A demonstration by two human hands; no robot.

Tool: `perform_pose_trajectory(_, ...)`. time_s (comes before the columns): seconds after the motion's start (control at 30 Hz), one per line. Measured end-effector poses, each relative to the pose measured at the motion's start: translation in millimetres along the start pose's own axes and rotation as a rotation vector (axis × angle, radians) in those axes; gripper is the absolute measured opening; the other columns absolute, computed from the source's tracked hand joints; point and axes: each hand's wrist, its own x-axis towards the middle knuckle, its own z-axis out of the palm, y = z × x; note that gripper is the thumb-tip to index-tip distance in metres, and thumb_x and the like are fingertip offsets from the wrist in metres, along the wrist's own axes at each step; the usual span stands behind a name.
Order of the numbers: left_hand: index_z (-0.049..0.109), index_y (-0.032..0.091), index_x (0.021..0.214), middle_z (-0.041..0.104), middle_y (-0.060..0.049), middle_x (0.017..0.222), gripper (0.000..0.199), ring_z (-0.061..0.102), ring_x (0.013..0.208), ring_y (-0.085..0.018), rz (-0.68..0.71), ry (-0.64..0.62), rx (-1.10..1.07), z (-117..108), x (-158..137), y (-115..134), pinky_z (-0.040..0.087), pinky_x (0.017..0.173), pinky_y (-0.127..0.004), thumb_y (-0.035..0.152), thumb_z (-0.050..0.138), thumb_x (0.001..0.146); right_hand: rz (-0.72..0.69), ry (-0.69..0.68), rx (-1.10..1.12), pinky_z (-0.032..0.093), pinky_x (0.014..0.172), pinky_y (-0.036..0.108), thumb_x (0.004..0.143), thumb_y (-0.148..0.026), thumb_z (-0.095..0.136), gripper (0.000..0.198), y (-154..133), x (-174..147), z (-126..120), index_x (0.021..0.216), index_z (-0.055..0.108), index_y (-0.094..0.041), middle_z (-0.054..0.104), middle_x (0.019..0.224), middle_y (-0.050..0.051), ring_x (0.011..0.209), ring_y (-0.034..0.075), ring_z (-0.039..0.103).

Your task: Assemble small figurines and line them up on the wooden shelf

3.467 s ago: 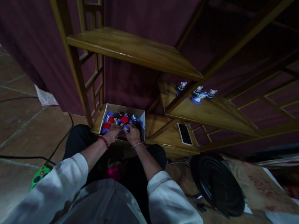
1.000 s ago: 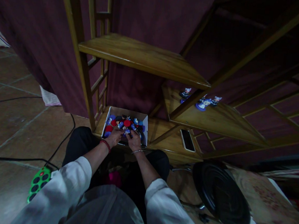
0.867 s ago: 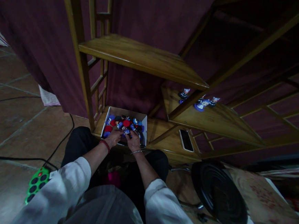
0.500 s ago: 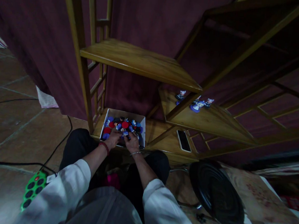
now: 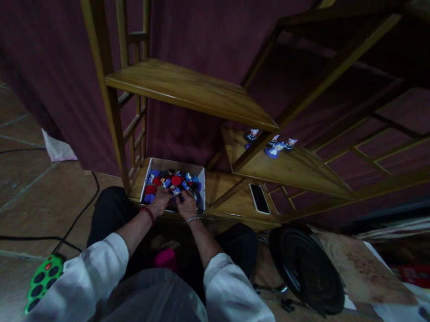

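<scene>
On the low wooden shelf, a white open box (image 5: pixel 203 192) is filled with several small figurines in blue, red and black. My left hand (image 5: pixel 160 200), with a red bead bracelet, reaches over the box's front edge with its fingers closed. My right hand (image 5: pixel 186 206), wearing a silver bangle, comes in from the other side, also closed. Between the fingertips of both hands is a small blue-and-white figurine (image 5: pixel 176 191), just above the others. Its lower part is hard to make out.
Several figurines (image 5: pixel 274 150) stand on the higher shelf (image 5: pixel 303 173) to the right. A phone (image 5: pixel 259 199) lies on the low shelf. A slanting wooden post (image 5: pixel 231 192) separates it from the box. A black round stool (image 5: pixel 306 270) is at right, a green power strip (image 5: pixel 43 281) at left.
The view has shifted slightly, so the shelves and box appear a little further left. Both hands stay at the same figurine, with little visible movement.
</scene>
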Motion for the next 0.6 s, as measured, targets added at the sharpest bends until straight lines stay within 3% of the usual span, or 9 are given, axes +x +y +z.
perform_pose_trajectory(0.6, 0.058, 0.013, 0.07, 0.059, 0.0, 0.06, 0.02, 0.059, 0.06, -0.012, -0.027, 0.007, 0.022, -0.2, 0.0, 0.0, 0.051, 0.061, -0.024, -0.003, 0.052, 0.059, -0.019, 0.027, -0.005, 0.047, 0.084, 0.033, 0.073, -0.019, 0.055, 0.011, 0.8, -0.1, 2.4, 0.08, 0.063, -0.017, 0.064, 0.084, 0.008, 0.086, 0.02, 0.058)
